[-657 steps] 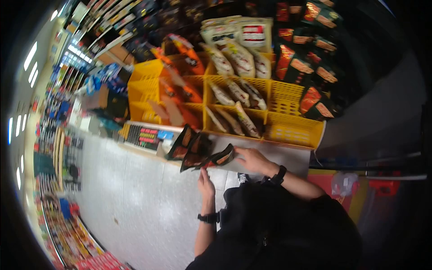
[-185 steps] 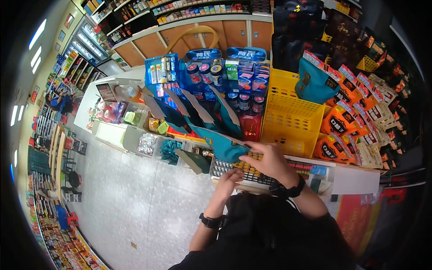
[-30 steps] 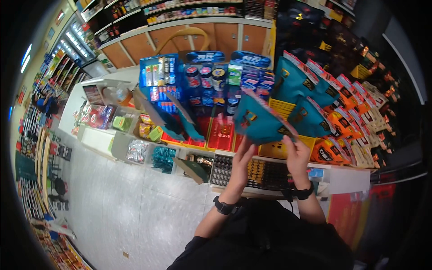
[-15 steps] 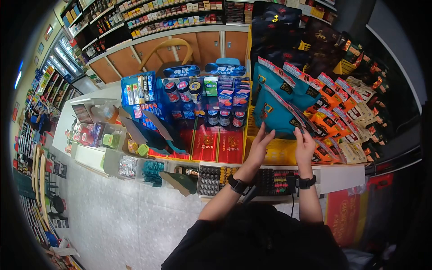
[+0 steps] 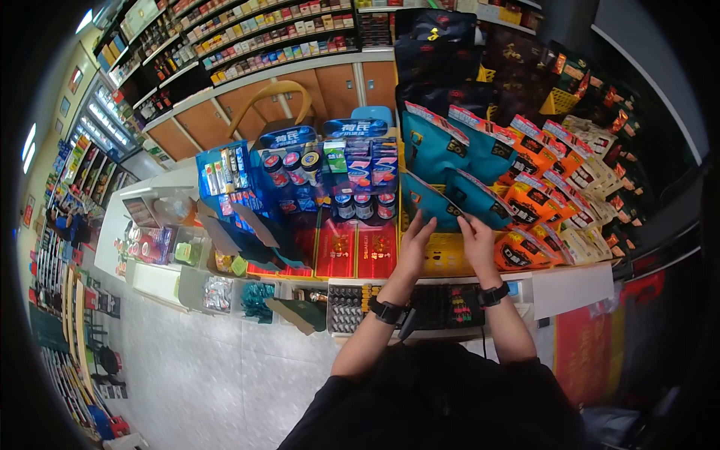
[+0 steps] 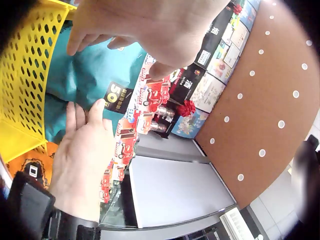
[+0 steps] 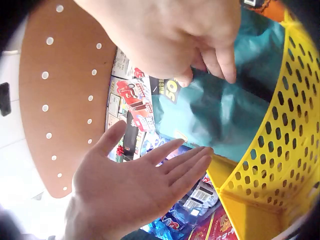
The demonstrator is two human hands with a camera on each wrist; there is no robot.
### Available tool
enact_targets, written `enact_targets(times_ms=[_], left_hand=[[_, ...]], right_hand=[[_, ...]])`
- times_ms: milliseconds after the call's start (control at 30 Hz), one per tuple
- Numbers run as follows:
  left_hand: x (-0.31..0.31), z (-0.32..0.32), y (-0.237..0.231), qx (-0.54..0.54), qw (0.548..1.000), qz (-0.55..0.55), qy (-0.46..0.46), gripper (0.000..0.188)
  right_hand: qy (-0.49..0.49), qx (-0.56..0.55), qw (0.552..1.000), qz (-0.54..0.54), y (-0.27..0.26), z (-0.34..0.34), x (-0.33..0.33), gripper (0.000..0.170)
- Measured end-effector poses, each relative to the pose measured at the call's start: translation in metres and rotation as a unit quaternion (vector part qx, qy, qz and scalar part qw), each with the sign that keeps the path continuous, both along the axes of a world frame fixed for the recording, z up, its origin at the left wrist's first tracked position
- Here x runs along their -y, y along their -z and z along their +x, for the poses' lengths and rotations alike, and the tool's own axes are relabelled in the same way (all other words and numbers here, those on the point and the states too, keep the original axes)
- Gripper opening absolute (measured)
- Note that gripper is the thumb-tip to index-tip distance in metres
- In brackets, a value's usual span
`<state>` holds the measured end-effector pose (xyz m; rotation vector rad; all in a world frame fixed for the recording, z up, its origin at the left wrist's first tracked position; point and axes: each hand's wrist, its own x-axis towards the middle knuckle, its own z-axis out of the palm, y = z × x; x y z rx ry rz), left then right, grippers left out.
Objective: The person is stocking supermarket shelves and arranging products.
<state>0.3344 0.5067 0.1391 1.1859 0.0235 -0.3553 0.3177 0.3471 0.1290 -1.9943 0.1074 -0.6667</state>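
Observation:
A teal stand-up snack bag point(image 5: 429, 204) leans in a front compartment of the yellow basket point(image 6: 25, 75), its printed top strip slanting down to the right. My left hand point(image 5: 411, 251) is at its lower left side. Its fingers are straight and spread in the right wrist view, where the left hand point(image 7: 140, 185) shows palm and fingertips beside the bag. My right hand point(image 5: 478, 241) touches the bag's right side. In the left wrist view, the right hand point(image 6: 82, 155) has extended fingertips on the teal surface near a black "50" label point(image 6: 117, 97). Another teal bag point(image 5: 480, 196) stands just right.
Two more teal bags stand behind, with orange bags point(image 5: 529, 202) to the right. Left are red boxes point(image 5: 341, 244) and a blue gum and mint rack point(image 5: 330, 169). Along the front edge runs a tray of small packs point(image 5: 349, 311); a white sheet point(image 5: 571, 292) hangs farther right.
The teal bag carried earlier between both hands has moved right and down into the yellow basket's front compartment. The hands now sit lower at its sides. Earlier, more teal bags stood at the left.

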Motion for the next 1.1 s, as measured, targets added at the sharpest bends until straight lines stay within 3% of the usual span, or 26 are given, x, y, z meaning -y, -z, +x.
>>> enact_targets(times_ms=[100,133,167,200,267,333,367,400,433,500,533,600,667,733,800,933,1067,1100], left_hand=[[-0.005,-0.001,-0.013,0.065,0.993,0.086,-0.042,0.063],[-0.004,-0.002,-0.023,0.130,0.979,0.115,-0.109,0.043],[-0.007,0.001,-0.035,0.172,0.964,0.152,-0.137,0.035],[-0.012,0.005,-0.049,0.213,0.945,0.188,-0.164,0.026],[-0.017,0.019,-0.085,0.364,0.856,0.296,-0.217,0.012],[-0.016,0.044,-0.117,0.442,0.806,0.342,-0.195,0.008],[-0.009,0.056,-0.130,0.480,0.801,0.307,-0.186,0.010],[-0.001,0.076,-0.138,0.538,0.755,0.340,-0.157,0.012],[0.007,0.097,-0.146,0.592,0.704,0.371,-0.128,0.013],[0.026,0.131,-0.169,0.648,0.647,0.395,-0.079,0.015],[0.034,0.153,-0.173,0.696,0.562,0.437,-0.097,0.017],[0.047,0.186,-0.176,0.681,0.513,0.519,-0.054,0.023],[0.064,0.205,-0.179,0.562,0.476,0.672,0.080,0.029],[0.074,0.211,-0.171,0.511,0.522,0.669,0.138,0.026],[0.082,0.215,-0.166,0.517,0.538,0.647,0.158,0.024],[0.089,0.215,-0.173,0.528,0.525,0.649,0.156,0.026],[0.082,0.205,-0.185,0.537,0.552,0.615,0.168,0.028],[0.077,0.206,-0.187,0.517,0.615,0.571,0.170,0.033]], right_hand=[[0.003,-0.015,0.999,-0.032,-0.017,-0.010,0.003,0.022],[0.012,-0.011,0.999,-0.028,-0.032,-0.016,0.003,0.022],[0.018,0.051,0.996,-0.070,-0.048,-0.024,0.003,0.020],[0.026,0.111,0.987,-0.113,-0.066,-0.033,0.005,0.019],[0.032,0.148,0.987,-0.050,-0.092,-0.038,0.024,0.017],[0.097,0.082,0.991,0.044,-0.111,-0.025,0.052,0.019],[0.133,0.095,0.986,-0.024,-0.125,-0.012,0.065,0.022],[0.167,0.108,0.976,-0.093,-0.136,0.003,0.078,0.024],[0.165,0.110,0.976,-0.092,-0.138,0.018,0.089,0.024],[0.170,0.024,0.971,-0.166,-0.132,0.045,0.109,0.029],[0.167,0.027,0.971,-0.168,-0.126,0.054,0.114,0.029],[0.108,-0.036,0.975,-0.193,-0.119,0.068,0.122,0.030],[0.092,-0.051,0.979,-0.173,-0.116,0.073,0.120,0.024],[0.096,-0.064,0.982,-0.147,-0.119,0.070,0.116,0.021],[0.094,-0.063,0.983,-0.141,-0.119,0.069,0.116,0.018],[0.077,-0.024,0.987,-0.142,-0.114,0.069,0.123,0.015],[0.094,0.000,0.982,-0.162,-0.115,0.062,0.124,0.016],[0.116,0.024,0.976,-0.181,-0.120,0.060,0.122,0.017]])
